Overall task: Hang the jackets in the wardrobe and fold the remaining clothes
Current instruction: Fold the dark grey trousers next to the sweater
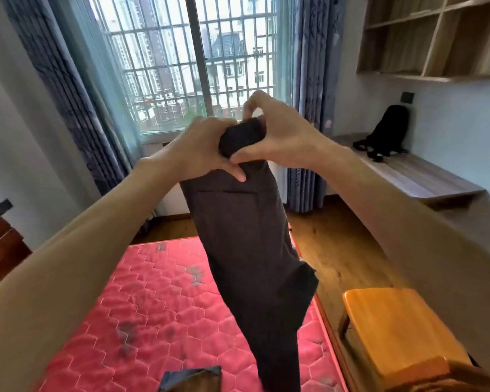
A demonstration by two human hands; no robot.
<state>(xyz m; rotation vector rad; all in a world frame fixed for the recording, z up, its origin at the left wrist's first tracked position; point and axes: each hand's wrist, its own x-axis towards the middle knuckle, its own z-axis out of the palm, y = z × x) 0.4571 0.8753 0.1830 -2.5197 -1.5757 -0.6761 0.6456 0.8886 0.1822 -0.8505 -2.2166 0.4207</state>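
Note:
A pair of dark brown trousers (249,250) hangs in the air above the red quilted mattress (142,312), held by its top end with a back pocket facing me. My left hand (201,148) grips the waistband from the left, and my right hand (277,137) pinches the same bunched top from the right. The two hands touch each other around the cloth. The trouser legs dangle down past the mattress's near edge. A grey folded garment (193,379) lies on the mattress at the bottom of the view.
An orange wooden stool (393,321) stands to the right of the bed. A black backpack (385,131) sits on the wall desk (425,176) at right, under wooden shelves (436,35). Barred window (187,60) and blue curtains are ahead. Dark wooden furniture (0,244) is at the left edge.

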